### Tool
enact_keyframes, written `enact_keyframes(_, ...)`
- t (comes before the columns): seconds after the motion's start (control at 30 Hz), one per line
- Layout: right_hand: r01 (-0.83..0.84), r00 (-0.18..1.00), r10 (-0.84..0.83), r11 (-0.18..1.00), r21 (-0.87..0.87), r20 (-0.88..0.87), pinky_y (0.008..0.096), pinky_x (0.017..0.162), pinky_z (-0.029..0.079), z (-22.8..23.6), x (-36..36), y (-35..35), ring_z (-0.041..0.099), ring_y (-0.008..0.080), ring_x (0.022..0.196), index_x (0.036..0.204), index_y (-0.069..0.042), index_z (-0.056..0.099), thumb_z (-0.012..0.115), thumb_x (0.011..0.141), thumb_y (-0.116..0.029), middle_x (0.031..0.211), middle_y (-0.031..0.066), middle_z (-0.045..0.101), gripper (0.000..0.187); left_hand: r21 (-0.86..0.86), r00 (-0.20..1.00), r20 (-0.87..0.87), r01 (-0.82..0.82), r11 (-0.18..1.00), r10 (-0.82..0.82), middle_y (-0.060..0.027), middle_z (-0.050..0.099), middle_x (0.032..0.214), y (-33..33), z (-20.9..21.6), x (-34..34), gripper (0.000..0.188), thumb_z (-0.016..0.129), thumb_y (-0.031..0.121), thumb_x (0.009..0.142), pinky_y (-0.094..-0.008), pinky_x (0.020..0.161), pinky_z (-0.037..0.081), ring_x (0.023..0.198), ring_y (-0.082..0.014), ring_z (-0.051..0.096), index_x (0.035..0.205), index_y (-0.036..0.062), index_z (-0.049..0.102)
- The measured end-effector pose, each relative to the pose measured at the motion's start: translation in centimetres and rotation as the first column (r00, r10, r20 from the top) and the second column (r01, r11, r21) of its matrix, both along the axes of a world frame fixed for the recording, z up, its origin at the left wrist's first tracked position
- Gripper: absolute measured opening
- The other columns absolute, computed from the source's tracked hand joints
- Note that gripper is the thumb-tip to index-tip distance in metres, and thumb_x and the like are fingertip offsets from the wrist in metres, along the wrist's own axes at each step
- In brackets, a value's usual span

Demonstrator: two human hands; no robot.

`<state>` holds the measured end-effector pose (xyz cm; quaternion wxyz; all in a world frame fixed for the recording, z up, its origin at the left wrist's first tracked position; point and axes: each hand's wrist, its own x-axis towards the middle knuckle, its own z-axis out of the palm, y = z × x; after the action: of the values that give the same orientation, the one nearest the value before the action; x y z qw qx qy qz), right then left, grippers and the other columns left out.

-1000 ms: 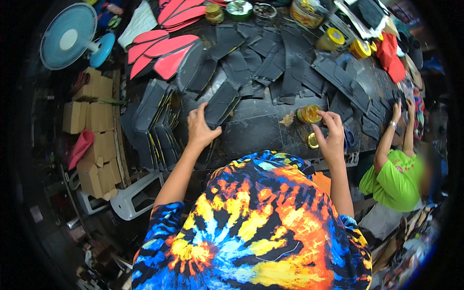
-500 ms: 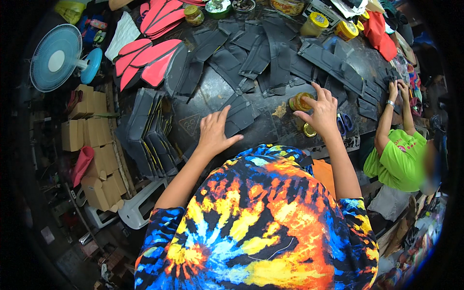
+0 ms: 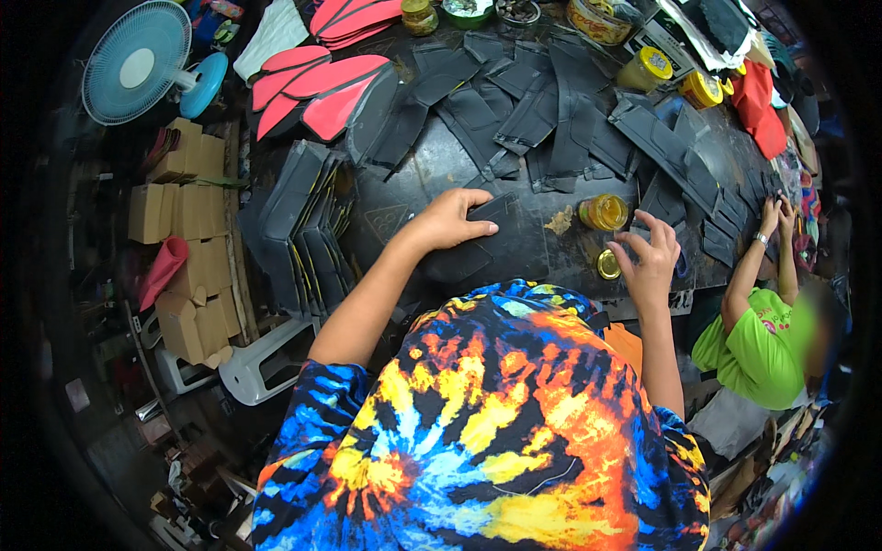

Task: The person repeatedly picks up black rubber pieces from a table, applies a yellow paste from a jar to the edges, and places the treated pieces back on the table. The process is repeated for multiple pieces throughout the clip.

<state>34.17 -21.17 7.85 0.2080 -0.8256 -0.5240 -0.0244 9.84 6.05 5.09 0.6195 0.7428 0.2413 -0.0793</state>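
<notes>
On the dark worktable [image 3: 418, 170], my left hand [image 3: 448, 222] has its thumb and fingers closed on the edge of a flat black cut piece [image 3: 505, 241]. My right hand [image 3: 650, 262] hovers right of an open glass jar of amber, glue-like stuff [image 3: 604, 212]. Its fingers are curved and apart, with nothing visible in them. A round gold lid [image 3: 608, 264] lies between that hand and my body, close to the thumb. Scissors with blue handles [image 3: 682, 265] are mostly hidden behind the right hand.
Black cut pieces [image 3: 528, 115] spread across the far side, with pink-and-black pieces [image 3: 344, 106] at far left. Folded black pieces [image 3: 308, 230] stand at the left edge. Yellow-lidded jars [image 3: 646, 69] are at far right. A co-worker in green [image 3: 758, 349] works at right; a fan [image 3: 138, 64] stands left.
My left hand has shifted right and closed on the black piece's edge. My right hand has come away from the jar, toward the right and nearer my body. The whole view has shifted slightly.
</notes>
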Motion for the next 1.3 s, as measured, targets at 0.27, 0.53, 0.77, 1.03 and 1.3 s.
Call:
enact_keyframes(0.27,-0.144,0.666,0.354,0.925,0.352,-0.657,0.0302,0.088,0.051,7.0,-3.9,5.6,0.066,0.0215,0.101,0.117,-0.005,0.075,0.06,0.091,0.007,0.11,0.0118,0.067,0.032,-0.531,0.981,0.19,0.142,0.835,-0.046,-0.0018,0.073,0.115,0.6,6.4,2.2,0.039,0.076,0.01,0.091,-0.0261,0.094,0.052,0.1,-0.0079,0.065,0.127,-0.0028,0.066)
enact_keyframes(0.53,-0.258,0.725,0.469,0.864,0.433,-0.505,0.029,0.079,0.051,7.8,-4.9,9.7,0.065,0.0224,0.09,0.122,-0.006,0.074,0.061,0.09,0.011,0.1,0.0107,0.063,0.038,-0.563,0.975,0.21,0.183,0.806,-0.075,-0.0019,0.073,0.112,0.9,8.1,3.1,0.037,0.076,0.01,0.091,-0.0253,0.091,0.054,0.1,-0.007,0.066,0.125,-0.0018,0.067)
enact_keyframes(0.77,-0.304,0.755,0.484,0.856,0.419,-0.441,0.0308,0.078,0.052,7.6,-4.4,9.5,0.064,0.0226,0.092,0.11,-0.009,0.079,0.066,0.081,0.012,0.101,0.0089,0.063,0.038,-0.567,0.967,0.247,0.192,0.801,-0.057,-0.0023,0.074,0.111,1.1,8.3,3.2,0.034,0.076,0.01,0.091,-0.025,0.091,0.054,0.098,-0.0076,0.067,0.122,-0.0012,0.068)
enact_keyframes(1.03,-0.401,0.782,0.553,0.799,0.448,-0.286,0.0399,0.092,0.048,8.2,-4.4,7.5,0.062,0.0277,0.105,0.097,-0.016,0.082,0.073,0.069,0.006,0.113,0.0063,0.067,0.037,-0.613,0.972,0.234,0.117,0.781,0.038,-0.0043,0.075,0.109,2.5,8.2,2.8,0.035,0.076,0.01,0.089,-0.0262,0.09,0.055,0.096,-0.0092,0.069,0.121,-0.0018,0.067)
enact_keyframes(1.3,-0.109,0.357,0.412,0.91,0.401,-0.838,0.0396,0.107,0.046,6.3,-7.0,8.9,0.061,0.0265,0.124,0.166,-0.013,0.014,0.081,0.083,-0.015,0.136,0.017,0.061,0.107,-0.546,0.534,0.582,-0.303,0.781,0.613,-0.0084,0.073,0.11,5.9,12.7,4.1,0.03,0.07,0.006,0.095,-0.0318,0.085,0.059,0.093,-0.016,0.072,0.122,0.0003,0.061)
